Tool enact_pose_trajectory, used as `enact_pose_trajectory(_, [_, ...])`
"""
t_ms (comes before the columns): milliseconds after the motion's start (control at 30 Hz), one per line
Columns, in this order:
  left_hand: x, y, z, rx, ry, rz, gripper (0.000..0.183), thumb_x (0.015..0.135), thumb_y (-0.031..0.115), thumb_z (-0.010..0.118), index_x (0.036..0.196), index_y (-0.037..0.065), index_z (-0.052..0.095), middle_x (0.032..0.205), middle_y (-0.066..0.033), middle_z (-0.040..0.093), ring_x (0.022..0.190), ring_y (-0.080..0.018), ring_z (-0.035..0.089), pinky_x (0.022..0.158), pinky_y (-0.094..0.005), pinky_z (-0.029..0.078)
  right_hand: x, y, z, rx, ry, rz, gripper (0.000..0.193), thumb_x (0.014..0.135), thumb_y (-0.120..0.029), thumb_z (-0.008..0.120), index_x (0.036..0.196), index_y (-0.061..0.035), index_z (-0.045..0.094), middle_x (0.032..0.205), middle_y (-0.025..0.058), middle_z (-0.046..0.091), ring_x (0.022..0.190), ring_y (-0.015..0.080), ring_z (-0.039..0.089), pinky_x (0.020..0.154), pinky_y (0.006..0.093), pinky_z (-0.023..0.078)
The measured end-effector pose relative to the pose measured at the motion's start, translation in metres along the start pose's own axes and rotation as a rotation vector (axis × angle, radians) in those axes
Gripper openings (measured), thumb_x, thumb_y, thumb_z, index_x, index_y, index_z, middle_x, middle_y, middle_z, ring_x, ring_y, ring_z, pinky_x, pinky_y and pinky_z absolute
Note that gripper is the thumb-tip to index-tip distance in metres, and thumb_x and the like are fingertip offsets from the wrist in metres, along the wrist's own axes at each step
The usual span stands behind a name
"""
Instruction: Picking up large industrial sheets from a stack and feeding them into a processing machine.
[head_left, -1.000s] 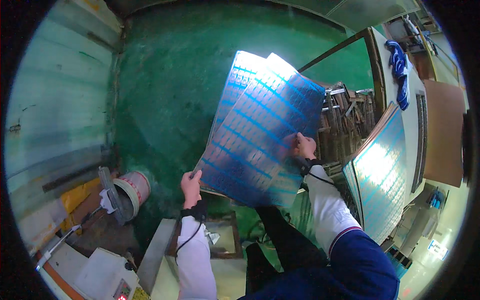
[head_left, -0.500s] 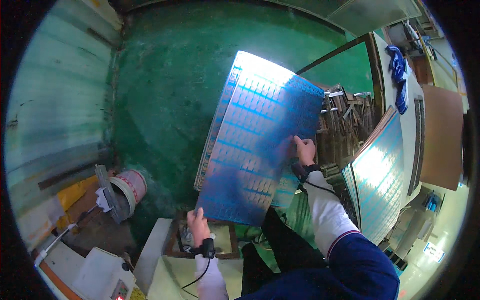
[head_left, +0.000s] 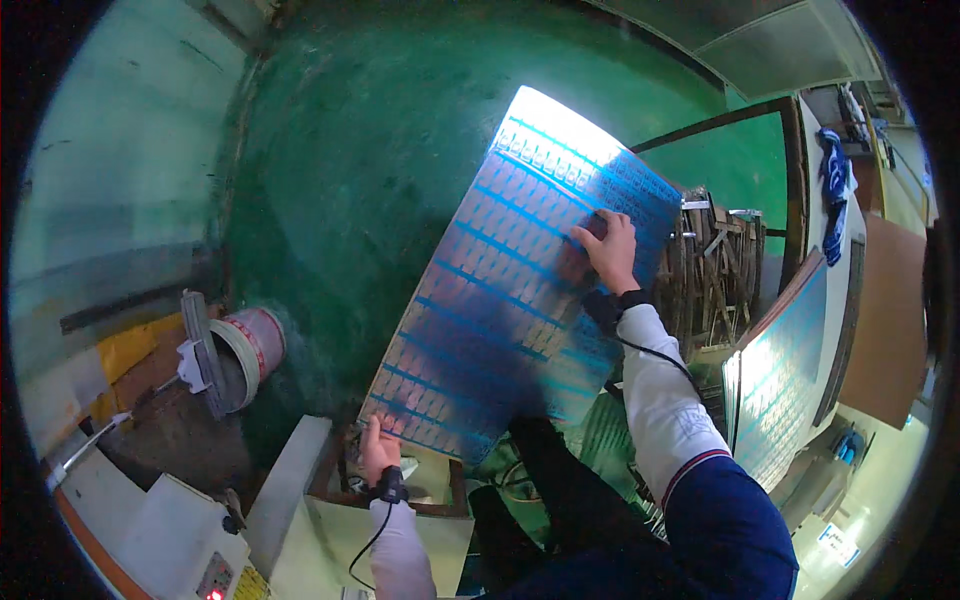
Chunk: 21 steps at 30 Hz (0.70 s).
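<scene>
A large, shiny metallic sheet (head_left: 480,290) with blue lines and rows of small repeated shapes lies tilted in front of me, glare whitening its far end. My left hand (head_left: 379,450) grips its near left corner, thumb on top and fingers partly hidden by the edge. Over the right half of the sheet is my right hand (head_left: 612,250), fingers and thumb apart and nothing visibly held. Its dark reflection shows just beside the fingertips; whether they touch the surface I cannot tell. What supports the sheet is mostly hidden beneath it.
Similar sheets (head_left: 785,370) stand stacked at the right, beside a brown board (head_left: 880,320). Metal-and-wood frames (head_left: 715,270) crowd behind my right arm. A blue-and-white cloth (head_left: 833,195) hangs at far right. To the left are a bucket (head_left: 262,345) and a white machine (head_left: 185,530).
My right hand has left the sheet's right edge and moved up and over its surface, fingers spreading. The offset sheet edges at left now look lined up. My left hand shifted slightly left.
</scene>
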<state>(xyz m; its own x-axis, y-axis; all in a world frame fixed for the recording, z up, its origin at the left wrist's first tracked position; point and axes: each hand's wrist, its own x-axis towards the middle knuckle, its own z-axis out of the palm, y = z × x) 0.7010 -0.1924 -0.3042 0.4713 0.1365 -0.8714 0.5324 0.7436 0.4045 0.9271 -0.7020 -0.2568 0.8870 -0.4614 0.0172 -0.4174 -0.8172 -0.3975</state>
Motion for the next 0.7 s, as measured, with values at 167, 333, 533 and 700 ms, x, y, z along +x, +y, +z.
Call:
enact_pose_trajectory(167, [-0.017,-0.042,0.010,0.018,0.057,-0.070,0.029,0.090,0.031,0.060,0.105,0.008,0.054,0.102,-0.0057,0.054,0.094,-0.0176,0.053,0.090,-0.0375,0.042,0.011,0.004,0.003,-0.043,0.023,-0.075,0.054,0.065,-0.043,0.076,0.096,-0.0017,0.063,0.099,0.0159,0.058,0.096,0.0345,0.054,0.082,0.0423,0.045])
enact_pose_trajectory(333, [-0.020,-0.048,0.013,0.058,0.141,-0.041,0.036,0.090,0.037,0.058,0.104,0.003,0.053,0.102,-0.0072,0.054,0.094,-0.0210,0.053,0.086,-0.0381,0.044,0.030,-0.004,-0.002,-0.099,-0.098,-0.025,0.055,0.066,-0.049,0.074,0.088,0.0001,0.063,0.099,0.0175,0.060,0.095,0.0335,0.055,0.079,0.0409,0.045])
enact_pose_trajectory(533, [-0.008,-0.026,0.012,0.123,0.108,0.043,0.039,0.090,0.039,0.057,0.102,0.003,0.054,0.096,-0.0075,0.055,0.086,-0.0208,0.054,0.079,-0.0388,0.047,0.037,-0.004,-0.007,-0.142,-0.262,0.080,0.062,0.071,-0.061,0.064,0.072,0.0007,0.062,0.081,0.0209,0.061,0.081,0.0332,0.059,0.073,0.0407,0.047])
enact_pose_trajectory(700, [-0.020,-0.002,0.033,0.214,0.193,0.106,0.041,0.088,0.040,0.061,0.103,0.002,0.055,0.096,-0.0075,0.056,0.083,-0.0170,0.055,0.072,-0.0364,0.049,0.032,0.027,-0.004,-0.138,-0.429,0.128,0.070,0.072,-0.068,0.058,0.069,0.0018,0.064,0.072,0.0191,0.062,0.073,0.0338,0.060,0.067,0.0406,0.048])
